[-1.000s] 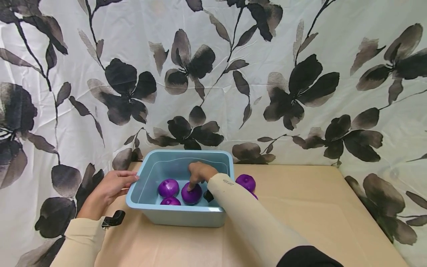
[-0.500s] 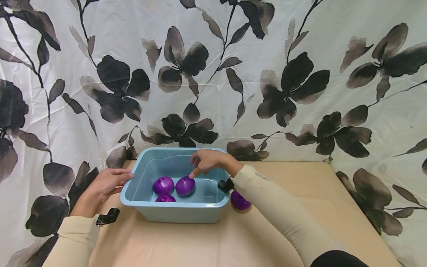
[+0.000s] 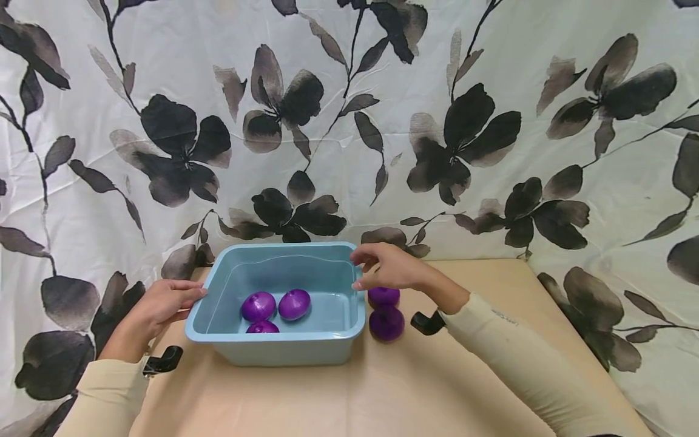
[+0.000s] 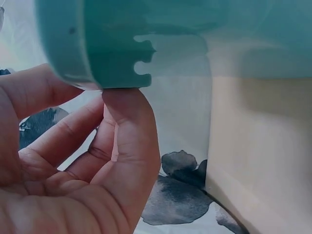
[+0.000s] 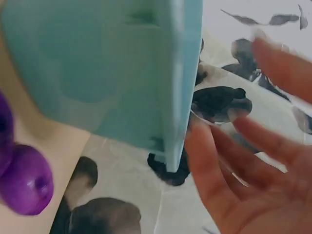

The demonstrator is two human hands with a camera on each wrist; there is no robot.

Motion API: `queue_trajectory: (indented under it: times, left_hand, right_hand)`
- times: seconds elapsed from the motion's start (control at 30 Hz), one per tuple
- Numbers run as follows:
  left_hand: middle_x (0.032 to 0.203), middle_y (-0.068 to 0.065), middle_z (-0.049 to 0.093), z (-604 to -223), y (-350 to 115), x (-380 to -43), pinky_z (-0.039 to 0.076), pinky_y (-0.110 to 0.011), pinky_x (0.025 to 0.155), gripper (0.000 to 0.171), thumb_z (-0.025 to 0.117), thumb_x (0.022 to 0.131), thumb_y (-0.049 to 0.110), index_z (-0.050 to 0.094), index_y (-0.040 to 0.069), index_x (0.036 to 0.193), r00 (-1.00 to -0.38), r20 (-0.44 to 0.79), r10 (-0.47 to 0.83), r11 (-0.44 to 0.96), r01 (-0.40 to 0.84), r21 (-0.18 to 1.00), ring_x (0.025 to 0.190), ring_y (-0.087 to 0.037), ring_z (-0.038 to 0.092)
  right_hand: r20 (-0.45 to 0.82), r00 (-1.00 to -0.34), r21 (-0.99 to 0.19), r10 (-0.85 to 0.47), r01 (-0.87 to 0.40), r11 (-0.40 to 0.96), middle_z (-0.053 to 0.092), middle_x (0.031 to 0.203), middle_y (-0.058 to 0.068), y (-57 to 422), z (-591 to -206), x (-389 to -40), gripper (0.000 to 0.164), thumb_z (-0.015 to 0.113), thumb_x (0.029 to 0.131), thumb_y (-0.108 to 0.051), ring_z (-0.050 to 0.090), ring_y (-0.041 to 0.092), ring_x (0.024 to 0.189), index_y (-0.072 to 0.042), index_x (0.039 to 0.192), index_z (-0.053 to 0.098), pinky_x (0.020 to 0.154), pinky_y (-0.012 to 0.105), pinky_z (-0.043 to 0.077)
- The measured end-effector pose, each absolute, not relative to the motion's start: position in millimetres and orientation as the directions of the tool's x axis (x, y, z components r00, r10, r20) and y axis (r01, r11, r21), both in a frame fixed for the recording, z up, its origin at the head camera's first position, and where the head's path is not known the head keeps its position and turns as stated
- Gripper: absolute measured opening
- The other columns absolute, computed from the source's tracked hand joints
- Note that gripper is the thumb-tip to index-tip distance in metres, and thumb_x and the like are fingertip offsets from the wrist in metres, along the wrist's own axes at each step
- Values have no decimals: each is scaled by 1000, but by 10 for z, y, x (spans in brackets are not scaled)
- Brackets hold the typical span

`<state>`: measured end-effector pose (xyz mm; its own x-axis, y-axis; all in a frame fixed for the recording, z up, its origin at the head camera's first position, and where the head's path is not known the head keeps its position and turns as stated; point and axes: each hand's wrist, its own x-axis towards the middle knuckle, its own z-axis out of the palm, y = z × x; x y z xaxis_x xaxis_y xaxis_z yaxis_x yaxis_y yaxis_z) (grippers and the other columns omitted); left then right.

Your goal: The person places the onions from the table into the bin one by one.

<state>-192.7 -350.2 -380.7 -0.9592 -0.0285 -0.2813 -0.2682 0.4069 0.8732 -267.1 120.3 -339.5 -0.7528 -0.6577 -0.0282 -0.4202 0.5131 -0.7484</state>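
A light blue plastic tub [image 3: 273, 352] stands on the table. Inside it lie three glossy, round purple onions: one at the left [image 3: 258, 307], one at the right [image 3: 295, 304] and one partly hidden behind the front wall [image 3: 263, 327]. My left hand [image 3: 166, 303] pinches the tub's left rim, thumb under the lip and forefinger over it, as the left wrist view shows. My right hand [image 3: 390, 267] hovers at the right rim with fingers loosely bent and nothing between them. Below it, beside the tub, sit two more purple onions, one in front [image 3: 386, 323] and one behind [image 3: 384, 296].
A tan sheet covers the table [image 3: 464, 340], whose back edge meets a white curtain [image 3: 349, 182] with dark flowers. Each wrist carries a small black camera, such as the right one [image 3: 428, 323].
My right hand has let go of an onion inside the tub, then lifted and moved right to the rim. The left hand stays at the left rim. The whole view has shifted slightly.
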Motion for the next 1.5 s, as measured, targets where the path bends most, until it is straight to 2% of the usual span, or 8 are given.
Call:
queue_trajectory:
  times: [0.1,0.3,0.4,0.53,0.73,0.97,1.17,1.5]
  left_hand:
    - [106,7,69,-3830,-3513,-1929,62,-24,81,60,68,102,21,49,-16,145,-958,-283,-34,421,-271,866,90,0,68]
    - [105,7,66,-3834,-3573,-1895,62,-24,79,58,68,102,23,52,-14,144,-953,-293,-79,441,-297,847,88,-2,67]
    - [106,4,67,-3833,-3581,-1899,62,-25,78,56,68,102,22,54,-15,141,-952,-293,-88,449,-300,841,87,-3,67]
    - [108,0,68,-3839,-3573,-1915,62,-26,79,54,66,103,20,53,-16,141,-951,-296,-91,445,-304,842,87,-3,68]
    - [104,3,66,-3849,-3566,-1912,62,-26,78,51,69,101,20,59,-13,137,-948,-300,-102,427,-314,848,86,-3,67]
    - [105,4,66,-3824,-3562,-1910,62,-26,79,45,70,100,19,63,-13,131,-953,-285,-104,422,-302,855,86,-3,67]
    - [101,7,69,-3841,-3513,-1929,63,-26,79,51,70,100,18,58,-15,136,-956,-277,-98,413,-292,863,86,-2,68]
    - [96,11,71,-3851,-3507,-1947,63,-25,77,54,71,99,18,55,-13,141,-949,-294,-111,400,-313,861,86,-3,69]
  right_hand:
    - [46,-791,-759,-610,-425,494,67,133,17,1387,-3480,-2561,57,84,86,-23,66,35,119,-5,136,62,99,48,58]
    - [85,-825,-757,-559,-419,502,69,127,15,1634,-3901,-2451,54,86,85,-20,66,35,115,-4,131,64,92,43,61]
    - [94,-847,-745,-524,-409,527,70,125,18,1758,-4202,-2430,55,88,82,-18,65,35,114,-3,130,65,92,46,60]
    - [76,-882,-741,-465,-362,566,68,130,21,1859,-4556,-2410,63,90,79,-19,62,39,118,1,133,63,97,54,57]
    - [69,-911,-751,-406,-315,581,67,135,19,1829,-4902,-2357,72,93,76,-18,58,43,124,2,137,61,98,56,56]
    - [95,-929,-722,-357,-311,619,65,138,19,1649,-5069,-2326,80,97,70,-17,65,37,121,2,138,59,101,55,55]
    - [112,-936,-670,-333,-319,670,69,130,15,1568,-5120,-2284,74,99,66,-14,65,34,121,0,130,65,105,55,52]
    - [102,-941,-659,-324,-308,686,67,134,16,1544,-5211,-2255,86,100,60,-10,64,35,124,-2,135,60,108,56,50]
